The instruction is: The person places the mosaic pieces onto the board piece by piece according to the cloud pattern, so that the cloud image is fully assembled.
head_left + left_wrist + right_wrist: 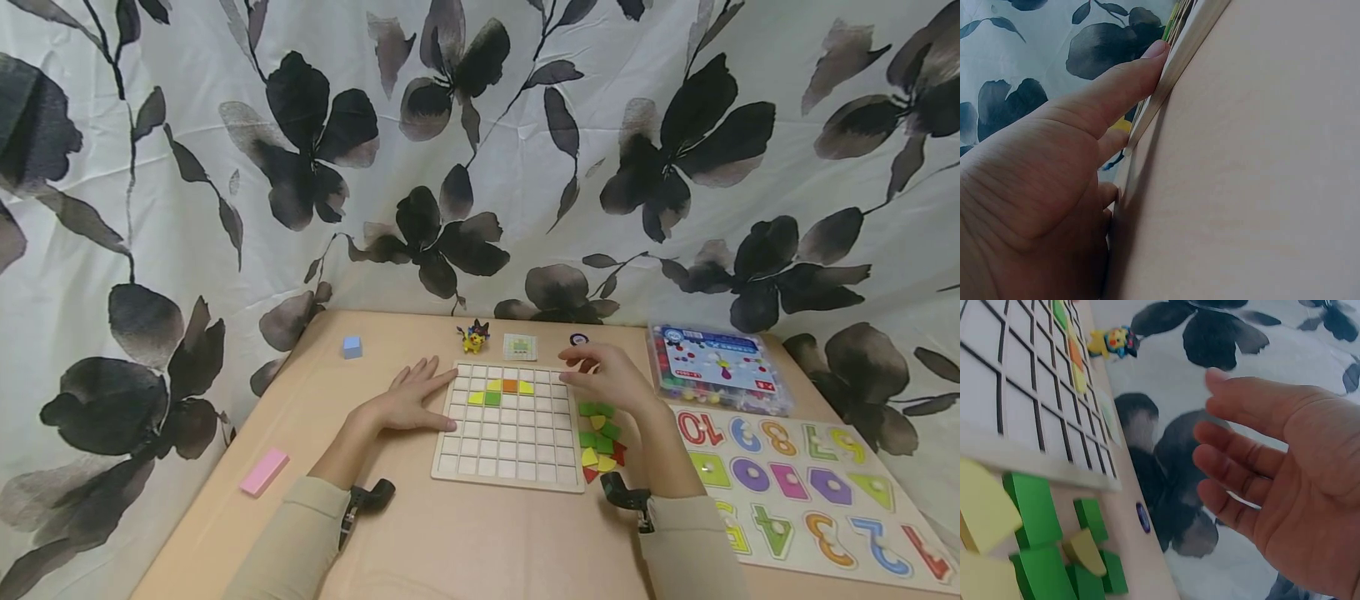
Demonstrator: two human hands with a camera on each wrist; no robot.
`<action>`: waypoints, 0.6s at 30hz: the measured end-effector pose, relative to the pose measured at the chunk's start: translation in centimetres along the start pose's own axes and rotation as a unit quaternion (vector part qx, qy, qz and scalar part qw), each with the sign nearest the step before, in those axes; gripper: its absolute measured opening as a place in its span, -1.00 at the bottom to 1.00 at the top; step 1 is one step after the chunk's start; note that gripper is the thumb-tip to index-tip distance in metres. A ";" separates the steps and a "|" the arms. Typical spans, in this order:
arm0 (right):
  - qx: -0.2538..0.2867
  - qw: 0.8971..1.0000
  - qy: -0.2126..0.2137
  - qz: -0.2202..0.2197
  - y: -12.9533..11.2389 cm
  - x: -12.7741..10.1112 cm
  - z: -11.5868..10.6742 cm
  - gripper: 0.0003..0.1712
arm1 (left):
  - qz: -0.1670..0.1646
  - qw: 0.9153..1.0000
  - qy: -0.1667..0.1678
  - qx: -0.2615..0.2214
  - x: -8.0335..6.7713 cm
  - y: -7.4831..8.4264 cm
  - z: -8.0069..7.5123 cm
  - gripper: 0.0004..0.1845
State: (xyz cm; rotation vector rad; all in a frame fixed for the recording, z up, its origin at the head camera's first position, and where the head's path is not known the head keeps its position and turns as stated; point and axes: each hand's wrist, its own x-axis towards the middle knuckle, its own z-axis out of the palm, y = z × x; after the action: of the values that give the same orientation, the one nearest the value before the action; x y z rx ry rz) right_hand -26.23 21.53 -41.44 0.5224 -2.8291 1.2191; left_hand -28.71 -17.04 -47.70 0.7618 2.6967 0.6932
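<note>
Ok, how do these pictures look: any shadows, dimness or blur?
Head view: bright overall, soft shadows on the table; left wrist view: dimmer, a shadow running along the board's edge; right wrist view: also rather dim, the nearest yellow pieces and the figurine looking slightly soft.

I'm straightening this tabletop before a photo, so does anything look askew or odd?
Yes: the number board at the right reads upside down in the head view. Beside the grid board, the loose coloured pieces lie jumbled, at mixed angles. I see no obvious damage.
</note>
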 end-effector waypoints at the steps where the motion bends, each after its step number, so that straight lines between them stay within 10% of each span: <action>1: -0.003 1.000 -0.005 0.003 0.3 -0.1 -0.1 -0.61 | -0.001 1.000 0.000 -0.002 0.0 0.0 0.0 0.12; 18: -0.026 0.992 -0.096 0.080 3.9 -0.6 -0.5 -0.67 | -0.005 1.000 -0.001 0.003 0.1 -0.1 0.2 0.13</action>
State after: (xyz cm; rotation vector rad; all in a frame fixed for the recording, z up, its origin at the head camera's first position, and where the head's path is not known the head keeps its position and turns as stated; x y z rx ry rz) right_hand -26.90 24.59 -43.97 0.4394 -3.1101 1.1739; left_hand -28.76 -16.98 -47.96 0.7489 2.7006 0.6814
